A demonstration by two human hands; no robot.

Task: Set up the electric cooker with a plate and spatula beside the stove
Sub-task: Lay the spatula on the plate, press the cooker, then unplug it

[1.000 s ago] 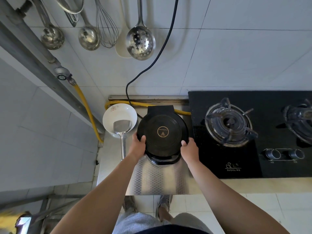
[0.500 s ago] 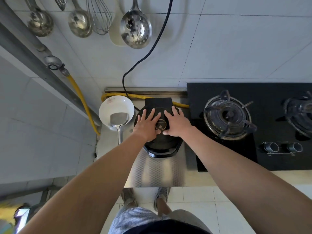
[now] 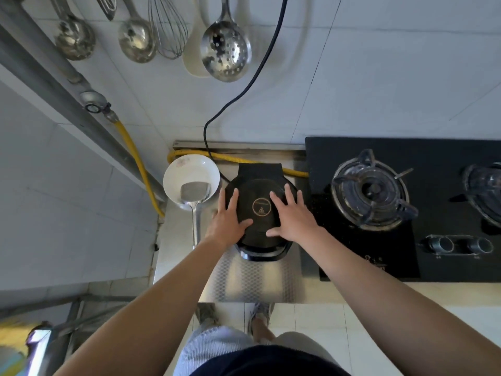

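Now the straight, spread fingers of the left hand are lying flat on the left half of the round black lid of the electric cooker, and the right hand is resting the same way on the right half, its fingers apart and gripping nothing. Between the two hands a small gold-ringed emblem with a triangle is showing; its lettering is too small to read.

The cooker is sitting on the embossed stainless-steel worktop, just left of the black glass gas stove. Just beside the cooker's left side a white round plate is standing, and a flat-bladed metal spatula is lying in it, with the handle running toward the person alongside the left wrist.

A black power cord is curving down the white tiled wall to the back of the cooker, crossing a yellow gas hose behind it. The right forearm is covering part of the stove's white logo, so it cannot be read. Two metal knobs are sitting at the stove's front, near a round burner. Above, a perforated steel skimmer, a wire whisk and shiny ladles are hanging on the wall.
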